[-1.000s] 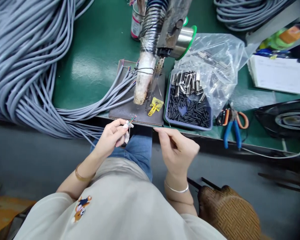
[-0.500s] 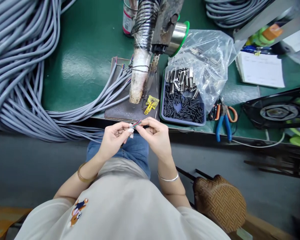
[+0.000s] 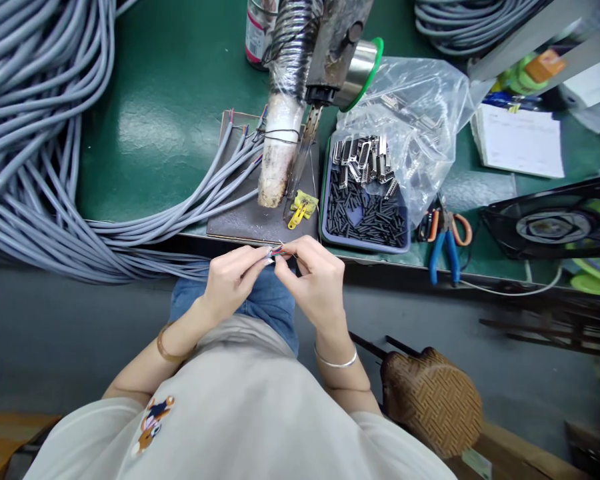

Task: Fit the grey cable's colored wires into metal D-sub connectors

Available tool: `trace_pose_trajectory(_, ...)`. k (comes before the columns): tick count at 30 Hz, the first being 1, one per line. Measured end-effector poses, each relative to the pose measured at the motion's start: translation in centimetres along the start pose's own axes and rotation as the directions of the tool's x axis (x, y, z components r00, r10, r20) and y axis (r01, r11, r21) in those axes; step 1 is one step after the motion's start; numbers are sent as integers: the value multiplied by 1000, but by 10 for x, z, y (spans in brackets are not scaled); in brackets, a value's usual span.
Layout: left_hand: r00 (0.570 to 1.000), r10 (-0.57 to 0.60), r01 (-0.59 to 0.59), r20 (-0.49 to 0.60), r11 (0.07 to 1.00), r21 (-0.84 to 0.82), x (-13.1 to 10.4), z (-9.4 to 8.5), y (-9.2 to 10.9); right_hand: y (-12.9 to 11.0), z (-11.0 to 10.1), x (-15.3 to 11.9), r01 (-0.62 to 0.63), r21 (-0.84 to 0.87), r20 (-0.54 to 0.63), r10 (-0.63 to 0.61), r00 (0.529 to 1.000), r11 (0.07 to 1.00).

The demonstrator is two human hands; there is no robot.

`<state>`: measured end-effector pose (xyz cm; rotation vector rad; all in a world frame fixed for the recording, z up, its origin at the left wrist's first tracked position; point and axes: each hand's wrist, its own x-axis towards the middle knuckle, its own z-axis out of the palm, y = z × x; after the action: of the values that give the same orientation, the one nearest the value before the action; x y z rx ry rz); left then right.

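My left hand (image 3: 233, 280) pinches the stripped end of a grey cable (image 3: 190, 270) just below the bench edge, above my lap. Short coloured wires (image 3: 277, 251) stick out of that end between my two hands. My right hand (image 3: 316, 280) meets the left one, its fingertips closed on those coloured wires. The cable runs left into a big bundle of grey cables (image 3: 35, 147).
On the green bench (image 3: 170, 100) lie a dark work plate (image 3: 250, 223) with a yellow clip (image 3: 300, 208), a wrapped hose and metal fixture (image 3: 290, 100), a blue tray of black pins (image 3: 365, 213), a plastic bag (image 3: 415, 120), blue-handled pliers (image 3: 443, 240) and papers (image 3: 520, 140). A woven stool (image 3: 433, 400) stands at my right.
My right hand has moved left from beside the bench edge to meet my left hand and taken hold of the coloured wire ends. The view shifted slightly.
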<state>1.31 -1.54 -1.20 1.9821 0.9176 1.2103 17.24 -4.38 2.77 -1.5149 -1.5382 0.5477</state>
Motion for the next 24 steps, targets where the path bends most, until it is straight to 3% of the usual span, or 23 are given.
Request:
trace_pose_trajectory(3,998,-20,22,-62,999,27,-1,4,5,-2,1,0,-159,166,57,152,987,973)
trace_pose_trajectory(5,979,-194,186,-59,975,-120,0,5,10,-1,1,0,-274,282,139,243,960,919)
trace_pose_trajectory(7,913,-406,396,49,848,-351,3,3,13,0,1,-1,-303,318,151,268,952,898)
trace_pose_trajectory(9,825,-523,547,216,641,-539,9,-2,13,2,0,-3,-288,324,95,272,958,901)
trace_pose_trajectory(12,729,-549,657,409,395,-641,17,-11,10,6,0,-4,-258,357,17,270,963,898)
trace_pose_trajectory(15,670,-552,713,497,289,-639,21,-15,9,8,2,-2,-242,387,37,247,968,890)
trace_pose_trajectory(19,668,-544,713,507,274,-646,20,-14,10,11,5,2,-310,447,120,288,950,839)
trace_pose_trajectory(24,685,-543,701,486,309,-642,18,-11,10,14,6,1,-322,476,119,303,946,819)
